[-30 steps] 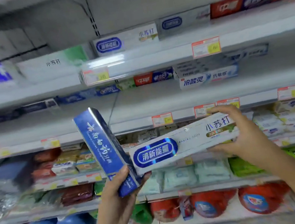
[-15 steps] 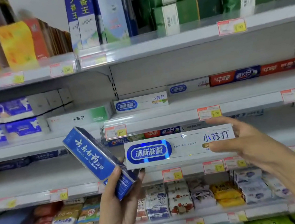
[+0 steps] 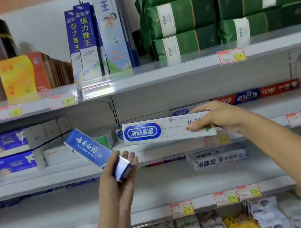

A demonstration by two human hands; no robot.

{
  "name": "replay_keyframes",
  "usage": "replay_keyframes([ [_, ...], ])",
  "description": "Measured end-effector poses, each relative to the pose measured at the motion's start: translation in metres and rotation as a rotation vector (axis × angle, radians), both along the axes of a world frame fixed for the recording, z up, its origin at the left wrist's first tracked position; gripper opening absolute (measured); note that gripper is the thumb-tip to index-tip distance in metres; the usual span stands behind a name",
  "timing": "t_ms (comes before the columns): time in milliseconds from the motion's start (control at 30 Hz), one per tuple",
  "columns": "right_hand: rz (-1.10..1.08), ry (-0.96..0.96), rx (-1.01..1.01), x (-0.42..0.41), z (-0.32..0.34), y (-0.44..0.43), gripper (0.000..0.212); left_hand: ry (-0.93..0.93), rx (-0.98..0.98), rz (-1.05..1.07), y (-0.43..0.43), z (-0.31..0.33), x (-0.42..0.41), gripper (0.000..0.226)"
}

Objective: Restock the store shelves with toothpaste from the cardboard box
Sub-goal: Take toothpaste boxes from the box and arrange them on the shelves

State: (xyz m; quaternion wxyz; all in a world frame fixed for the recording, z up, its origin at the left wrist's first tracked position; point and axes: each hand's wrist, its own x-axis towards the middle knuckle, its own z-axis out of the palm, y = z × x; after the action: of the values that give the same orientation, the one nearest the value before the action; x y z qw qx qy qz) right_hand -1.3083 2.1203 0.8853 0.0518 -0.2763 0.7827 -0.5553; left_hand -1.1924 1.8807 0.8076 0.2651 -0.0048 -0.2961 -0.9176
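The left hand [image 3: 117, 181] grips the lower end of a blue toothpaste box [image 3: 92, 149], tilted up-left (fingers curled round it). The right hand [image 3: 216, 117] pinches a white toothpaste box [image 3: 160, 131] level, in front of the middle shelf [image 3: 254, 110].

Right hand [image 3: 220, 118] raises the white toothpaste box [image 3: 168, 129] up to the toothpaste shelf [image 3: 283, 103] and levels it; blue box [image 3: 89, 148], at its 8 o'clock, no longer touches it.
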Motion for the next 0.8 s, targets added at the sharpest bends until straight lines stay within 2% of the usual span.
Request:
replay_keyframes([
  [133,-0.063,0.109,0.040,-0.029,0.017,-0.027,0.039,-0.022,0.000,-0.006,-0.018,0.003,-0.013,0.010],
  [367,-0.037,0.231,0.191,-0.071,0.010,-0.089,0.051,-0.072,-0.060,-0.004,-0.041,-0.003,-0.024,0.010],
  [500,-0.119,0.324,0.217,-0.087,-0.011,-0.105,0.056,-0.102,-0.060,0.029,-0.054,-0.007,-0.025,0.007],
  [567,-0.257,0.378,0.242,-0.092,-0.019,-0.110,0.063,-0.112,-0.058,0.035,-0.058,-0.010,-0.026,0.006],
  [633,-0.386,0.347,0.289,-0.094,-0.022,-0.113,0.080,-0.118,-0.056,0.038,-0.061,-0.013,-0.028,0.006],
  [700,-0.425,0.262,0.387,-0.095,-0.023,-0.114,0.101,-0.121,-0.056,0.034,-0.062,-0.017,-0.031,0.005],
  [800,-0.422,0.208,0.529,-0.100,-0.021,-0.116,0.108,-0.119,-0.047,0.014,-0.064,-0.022,-0.036,0.008],
])
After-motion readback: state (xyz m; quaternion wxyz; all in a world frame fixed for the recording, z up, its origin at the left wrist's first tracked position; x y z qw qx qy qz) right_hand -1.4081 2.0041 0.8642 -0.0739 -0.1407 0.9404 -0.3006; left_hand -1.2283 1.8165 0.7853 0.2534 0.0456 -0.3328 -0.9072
